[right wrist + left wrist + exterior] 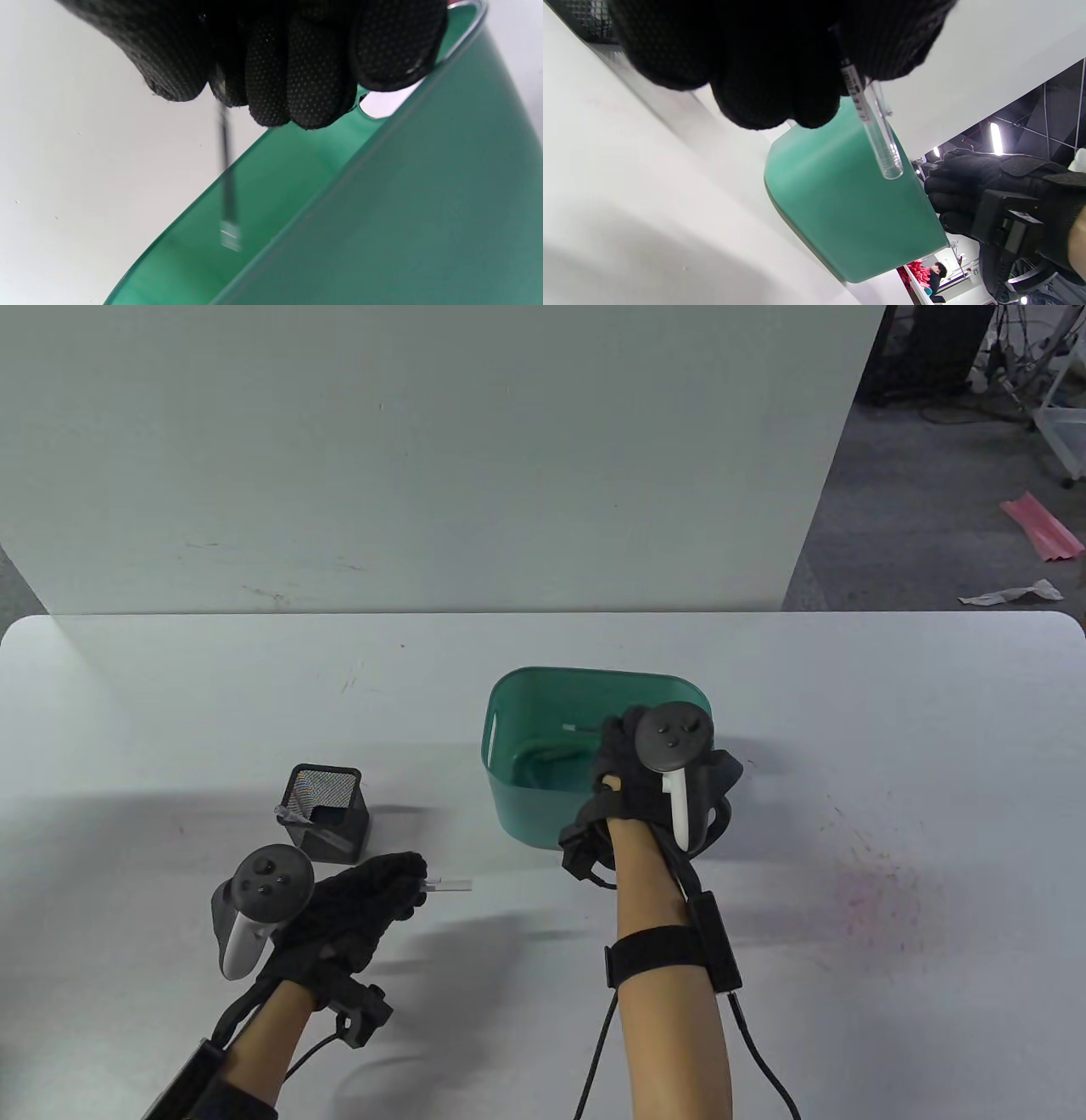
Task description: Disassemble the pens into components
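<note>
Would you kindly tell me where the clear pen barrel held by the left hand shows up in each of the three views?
Table view: the clear pen barrel juts rightward from the left hand, lower centre.
Left wrist view: the barrel hangs from the fingers at upper centre, open end down, in front of the green bin.
Right wrist view: not in it.
Shared landmark: the green bin.
</note>
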